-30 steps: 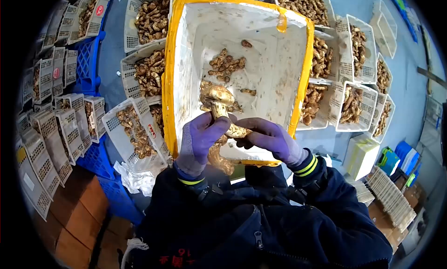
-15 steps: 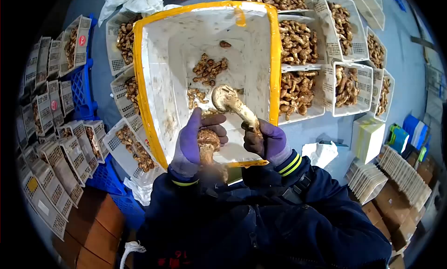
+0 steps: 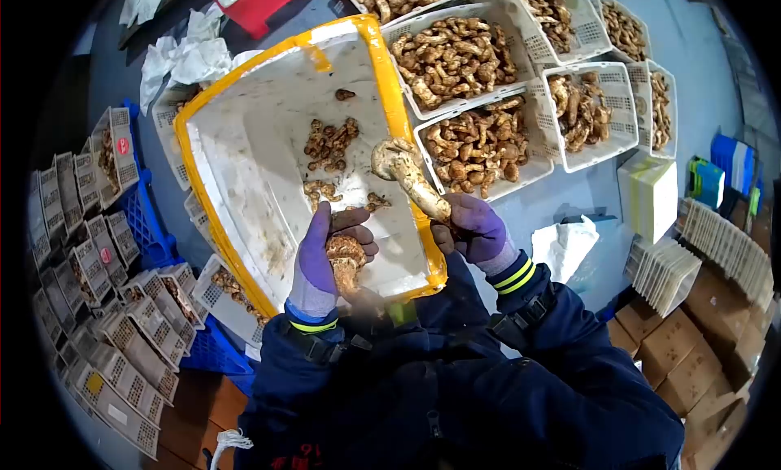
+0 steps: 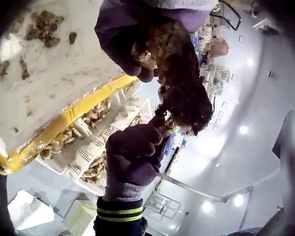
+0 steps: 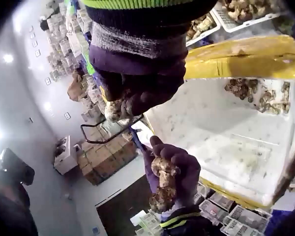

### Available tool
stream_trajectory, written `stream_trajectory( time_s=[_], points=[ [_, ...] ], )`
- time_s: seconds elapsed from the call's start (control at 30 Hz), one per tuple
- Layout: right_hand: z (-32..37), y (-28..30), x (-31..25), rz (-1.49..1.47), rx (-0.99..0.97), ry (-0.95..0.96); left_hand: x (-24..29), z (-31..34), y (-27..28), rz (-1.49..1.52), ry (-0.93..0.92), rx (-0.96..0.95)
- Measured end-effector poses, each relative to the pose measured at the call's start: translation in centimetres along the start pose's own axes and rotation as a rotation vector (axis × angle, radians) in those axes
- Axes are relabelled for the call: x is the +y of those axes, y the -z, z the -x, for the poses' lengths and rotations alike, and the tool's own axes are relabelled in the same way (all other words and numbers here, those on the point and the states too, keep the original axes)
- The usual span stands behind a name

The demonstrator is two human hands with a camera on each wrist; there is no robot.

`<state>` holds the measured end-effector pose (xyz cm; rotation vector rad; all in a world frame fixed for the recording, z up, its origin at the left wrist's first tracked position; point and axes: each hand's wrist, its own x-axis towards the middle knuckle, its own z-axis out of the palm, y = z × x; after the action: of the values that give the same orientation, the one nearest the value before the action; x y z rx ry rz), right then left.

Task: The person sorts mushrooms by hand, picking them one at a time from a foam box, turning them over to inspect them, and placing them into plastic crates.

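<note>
My gloved right hand (image 3: pixel 480 230) pinches a long, pale mushroom (image 3: pixel 413 184) by the bottom of its stem. The cap points up and left, overlapping the foam box's right rim in the head view. In my left hand (image 3: pixel 311 263) is a thicker brown mushroom (image 3: pixel 347 263), held against the palm with the thumb raised; the right wrist view shows the fingers curled round this mushroom (image 5: pixel 164 182). Below the hands stands a white foam box (image 3: pixel 236 157) edged with yellow tape. Small mushrooms (image 3: pixel 331 145) lie in a few clusters on its floor.
White plastic baskets (image 3: pixel 529 167) full of mushrooms stand right of the box. More baskets (image 3: pixel 146 328) are stacked at the left by a blue crate (image 3: pixel 215 348). A red stool (image 3: pixel 268 2) is at the top, and cardboard boxes (image 3: pixel 691 348) sit at lower right.
My hands, together at the long mushroom a second ago, are now apart. The right hand carries that mushroom rightward; the left keeps the brown one. The head view has turned, so the box appears tilted and further left.
</note>
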<state>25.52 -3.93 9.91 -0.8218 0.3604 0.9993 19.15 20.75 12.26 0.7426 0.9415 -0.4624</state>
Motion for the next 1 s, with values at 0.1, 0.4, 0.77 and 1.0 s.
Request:
stream_trajectory(
  time_s=[0.1,0.4,0.77,1.0],
  points=[
    [0.6,0.8,-0.7,-0.029,0.015,0.027,0.0,-0.6,-1.7,-0.063,-0.025,0.015],
    [1.6,4.2,-2.1,0.114,-0.026,0.023,-0.2,-1.8,-6.4,-0.282,-0.188,0.099],
    [3.0,3.3,-3.2,0.213,-0.061,-0.142,0.6,-3.4,-8.0,-0.783,-0.445,0.143],
    [3.0,4.0,-2.1,0.076,-0.060,-0.078,1.4,-2.5,-7.1,-0.689,-0.430,0.123]
  ],
)
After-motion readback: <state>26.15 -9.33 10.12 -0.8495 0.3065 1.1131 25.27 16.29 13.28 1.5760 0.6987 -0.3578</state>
